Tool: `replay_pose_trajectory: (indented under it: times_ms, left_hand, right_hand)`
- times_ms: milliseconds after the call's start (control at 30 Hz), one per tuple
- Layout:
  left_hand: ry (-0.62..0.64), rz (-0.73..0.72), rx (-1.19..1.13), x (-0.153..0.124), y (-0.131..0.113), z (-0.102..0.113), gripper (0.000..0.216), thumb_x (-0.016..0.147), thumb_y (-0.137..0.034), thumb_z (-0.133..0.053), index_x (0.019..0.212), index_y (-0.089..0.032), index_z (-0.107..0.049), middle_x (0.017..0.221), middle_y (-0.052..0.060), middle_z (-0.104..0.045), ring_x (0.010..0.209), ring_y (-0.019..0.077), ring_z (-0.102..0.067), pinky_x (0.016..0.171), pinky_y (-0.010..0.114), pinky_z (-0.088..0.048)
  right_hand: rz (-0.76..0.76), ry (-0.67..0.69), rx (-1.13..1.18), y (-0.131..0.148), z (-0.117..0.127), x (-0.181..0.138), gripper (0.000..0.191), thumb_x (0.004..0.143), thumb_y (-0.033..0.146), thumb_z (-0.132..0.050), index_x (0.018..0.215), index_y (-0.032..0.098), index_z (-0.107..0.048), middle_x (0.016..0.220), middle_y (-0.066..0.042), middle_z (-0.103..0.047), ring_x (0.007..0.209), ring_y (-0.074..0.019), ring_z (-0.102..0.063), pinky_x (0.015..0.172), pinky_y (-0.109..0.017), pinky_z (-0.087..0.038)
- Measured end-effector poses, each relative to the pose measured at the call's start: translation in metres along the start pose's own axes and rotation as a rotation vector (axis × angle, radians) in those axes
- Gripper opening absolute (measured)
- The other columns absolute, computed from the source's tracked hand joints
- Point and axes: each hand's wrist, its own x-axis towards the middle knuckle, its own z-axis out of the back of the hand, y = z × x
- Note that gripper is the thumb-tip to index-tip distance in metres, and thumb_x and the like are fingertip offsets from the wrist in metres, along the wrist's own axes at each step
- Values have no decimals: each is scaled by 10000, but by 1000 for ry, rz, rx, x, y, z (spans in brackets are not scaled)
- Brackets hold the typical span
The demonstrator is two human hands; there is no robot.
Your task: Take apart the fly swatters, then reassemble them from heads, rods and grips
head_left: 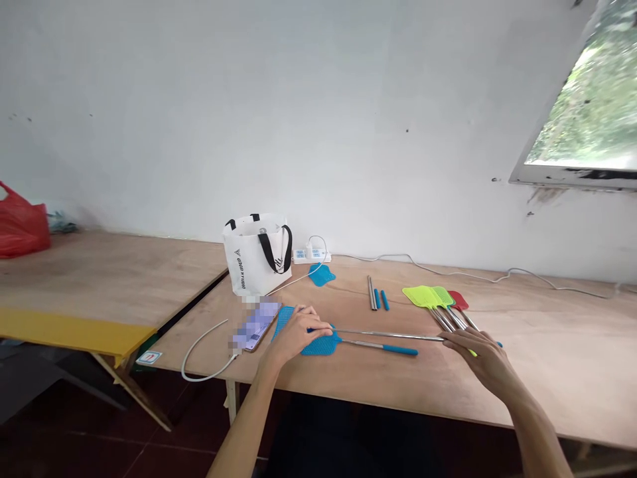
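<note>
My left hand (301,328) is closed around the neck of a blue fly swatter (283,321), whose mesh head shows to the left of the fingers. Its long metal rod stretches right across the table to my right hand (478,352), where the fingers close over the far end. Just below the rod lies a second blue fly swatter (401,350), its head partly under my left hand. Yellow-green fly swatters (419,297) and a red fly swatter (458,301) lie fanned beyond my right hand, which hides part of their handles.
Behind are a loose blue swatter head (322,275), metal tubes (371,293) and blue grips (385,300). To the left are a phone (263,325), a white cable (199,380) and a white tote bag (249,265). A power strip (312,255) sits by the wall.
</note>
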Motion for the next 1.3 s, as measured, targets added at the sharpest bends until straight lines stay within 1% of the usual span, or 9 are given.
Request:
replay_pose_trajectory:
  times_ms: [133, 433, 600, 767, 933, 1000, 1100, 1200, 1300]
  left_hand:
    - [49, -76, 12, 7, -17, -21, 294, 1022, -426, -544, 936, -327, -807, 761, 13, -725, 834, 218, -589, 890, 384, -381]
    - [36, -183, 116, 8, -31, -50, 313, 1044, -357, -538, 896, -229, -783, 755, 17, -728, 795, 177, -565, 843, 356, -375]
    - [71, -143, 97, 6, -26, -49, 171, 983, -337, -652, 935, -248, -791, 812, -14, -746, 845, 163, -582, 853, 326, -378]
    - [115, -43, 60, 6, -25, -44, 168, 931, -391, -713, 910, -259, -814, 820, -2, -755, 846, 175, -601, 865, 319, -410]
    - [119, 49, 79, 4, -17, -27, 218, 948, -427, -682, 912, -264, -822, 839, 23, -723, 867, 188, -610, 846, 306, -441]
    - [78, 85, 84, 2, -10, -14, 229, 958, -422, -664, 904, -266, -823, 841, 24, -707, 875, 188, -609, 831, 296, -443]
    - [65, 84, 78, -1, -3, 3, 240, 972, -403, -642, 882, -277, -825, 781, 8, -693, 836, 177, -596, 823, 290, -435]
    - [87, 41, 67, -4, 2, 16, 269, 986, -397, -618, 849, -291, -824, 711, -14, -697, 790, 168, -579, 853, 303, -425]
    - [52, 37, 84, -7, 4, 25, 245, 973, -404, -637, 854, -299, -824, 740, -22, -729, 793, 167, -594, 905, 337, -406]
  right_hand:
    - [87, 123, 52, 43, -14, 16, 452, 1058, 501, -382, 950, 277, -760, 854, -56, -725, 795, -230, -649, 722, -347, -486]
    - [221, 91, 87, 123, -54, 25, 467, 1096, 309, -298, 846, 225, -684, 730, -38, -628, 683, -190, -585, 627, -288, -386]
    - [197, 112, 100, 138, -58, 24, 398, 1097, 335, -329, 912, 235, -667, 799, -34, -659, 739, -193, -626, 656, -279, -410]
    - [215, 84, 46, 140, -61, 25, 365, 1095, 353, -354, 1024, 246, -695, 798, -31, -680, 729, -193, -637, 635, -281, -402]
    - [282, -6, -94, 115, -51, 28, 394, 1087, 311, -374, 975, 229, -743, 685, -42, -673, 685, -205, -591, 667, -312, -372]
    - [243, -23, -106, 89, -40, 27, 404, 1086, 321, -380, 957, 241, -754, 749, -45, -716, 735, -209, -614, 717, -328, -386]
    - [178, -69, -117, 39, -22, 20, 415, 1071, 450, -410, 956, 275, -768, 887, -39, -768, 865, -230, -664, 851, -381, -414]
    - [112, -106, -154, -7, -8, 5, 490, 1032, 609, -391, 965, 323, -783, 959, -28, -778, 911, -246, -683, 865, -406, -434]
    - [25, -167, -161, -40, 2, -12, 542, 996, 680, -397, 955, 314, -794, 954, -46, -777, 896, -250, -692, 851, -409, -446]
